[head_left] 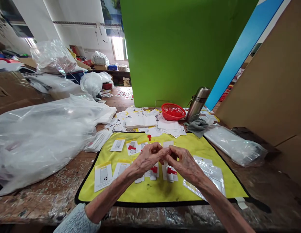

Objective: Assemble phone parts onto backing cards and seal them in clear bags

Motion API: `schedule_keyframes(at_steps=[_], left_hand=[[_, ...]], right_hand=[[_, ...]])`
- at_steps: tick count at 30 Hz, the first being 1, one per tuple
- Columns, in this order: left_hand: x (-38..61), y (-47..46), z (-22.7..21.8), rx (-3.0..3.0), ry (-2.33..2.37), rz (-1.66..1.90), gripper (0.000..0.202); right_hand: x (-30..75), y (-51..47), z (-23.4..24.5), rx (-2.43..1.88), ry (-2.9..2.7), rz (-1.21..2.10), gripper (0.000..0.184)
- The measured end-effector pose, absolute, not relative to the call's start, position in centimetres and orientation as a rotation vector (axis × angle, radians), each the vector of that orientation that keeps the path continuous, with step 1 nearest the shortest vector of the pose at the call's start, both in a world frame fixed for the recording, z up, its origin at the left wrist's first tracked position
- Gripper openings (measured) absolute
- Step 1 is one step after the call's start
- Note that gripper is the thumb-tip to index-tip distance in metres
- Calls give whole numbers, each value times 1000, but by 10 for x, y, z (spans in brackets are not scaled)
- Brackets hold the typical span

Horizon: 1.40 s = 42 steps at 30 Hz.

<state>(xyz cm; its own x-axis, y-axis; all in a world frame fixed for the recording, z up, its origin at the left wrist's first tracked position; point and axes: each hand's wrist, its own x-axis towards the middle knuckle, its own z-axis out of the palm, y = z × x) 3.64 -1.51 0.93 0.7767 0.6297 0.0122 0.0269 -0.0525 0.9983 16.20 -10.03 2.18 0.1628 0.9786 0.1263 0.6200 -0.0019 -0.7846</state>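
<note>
Hands hover above flat, bright red tabs.

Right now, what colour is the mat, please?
The mat is yellow, edged in black; see the head view.

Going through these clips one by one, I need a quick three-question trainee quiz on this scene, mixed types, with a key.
1. Multiple choice: what is the main colour of the mat? A) Blue B) Yellow C) Red
2. True or false: in the picture, the red basket sits to the left of the metal flask.
3. Short answer: how do the left hand and right hand stand to each other?

Key:
1. B
2. True
3. Their fingertips are close together above the mat; anything between them cannot be made out.
</note>
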Motion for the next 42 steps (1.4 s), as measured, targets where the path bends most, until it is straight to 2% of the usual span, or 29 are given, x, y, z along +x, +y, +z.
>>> schedule_keyframes(at_steps=[6,8,12,14,16,18,21,23,25,27,28,31,34,38,42], left_hand=[[21,-21,18,1547,526,359,36],[19,-27,20,1782,665,349,28],[20,-42,22,2419,1076,335,17],[22,-47,20,2499,1138,251,18],[24,-51,18,2495,1145,225,20],[24,-51,16,2475,1117,263,20],[19,-46,14,2341,999,376,23],[12,-37,14,2179,930,570,23],[3,-28,12,1932,940,729,42],[-3,-20,9,1585,928,646,64],[-6,-19,8,1389,884,538,68],[-9,-21,4,925,698,321,65],[-9,-28,4,729,615,312,55],[-9,-37,2,656,576,313,51],[-9,-44,-3,789,530,366,40]], right_hand=[[166,-107,23,-1506,-1448,1079,39],[165,-109,21,-1637,-1492,890,34],[161,-112,11,-1947,-1574,223,22],[159,-112,6,-1965,-1599,252,17],[159,-112,3,-1883,-1633,461,6],[161,-111,3,-1799,-1674,638,5],[168,-113,10,-1812,-1657,715,16],[172,-118,17,-1739,-1534,868,21],[174,-126,24,-1561,-1363,1108,28],[173,-133,28,-1405,-1218,1293,35],[172,-136,28,-1363,-1162,1345,37],[170,-142,24,-1299,-1035,1410,39],[170,-144,18,-1243,-953,1445,35],[170,-145,17,-1227,-904,1450,31],[167,-146,17,-1205,-878,1475,36]])
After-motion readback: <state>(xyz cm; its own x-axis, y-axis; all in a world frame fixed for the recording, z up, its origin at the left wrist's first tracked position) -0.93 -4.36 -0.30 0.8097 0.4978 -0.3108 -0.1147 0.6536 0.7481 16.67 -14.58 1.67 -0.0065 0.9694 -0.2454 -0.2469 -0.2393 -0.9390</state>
